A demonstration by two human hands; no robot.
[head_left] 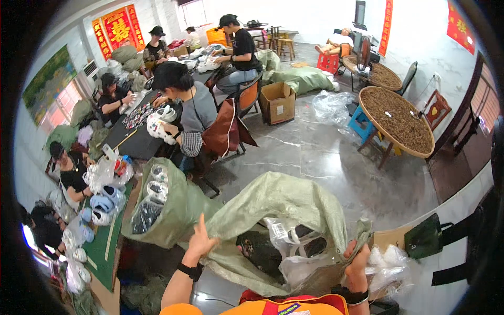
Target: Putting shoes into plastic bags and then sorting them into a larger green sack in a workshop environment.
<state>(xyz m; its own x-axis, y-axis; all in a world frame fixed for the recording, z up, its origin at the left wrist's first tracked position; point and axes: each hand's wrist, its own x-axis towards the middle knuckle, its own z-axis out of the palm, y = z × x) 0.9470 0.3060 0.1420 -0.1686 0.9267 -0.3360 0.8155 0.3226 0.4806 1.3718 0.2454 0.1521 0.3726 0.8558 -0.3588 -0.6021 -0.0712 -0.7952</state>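
Observation:
A large pale green woven sack stands in front of me with its mouth wide. Inside it lie clear plastic bags and dark items I cannot make out. At the sack's left side is my left hand, its index finger stretched up and its thumb apart; the other fingers are partly hidden. My right hand grips the bunched rim at the right. Just beyond my left hand, a second green sack leans over, holding white clogs in clear wrapping.
At left, a green-topped table carries bagged blue and white clogs. Co-workers sit around a dark table farther off. A cardboard box stands on the grey floor. Round trays of brown material stand at right.

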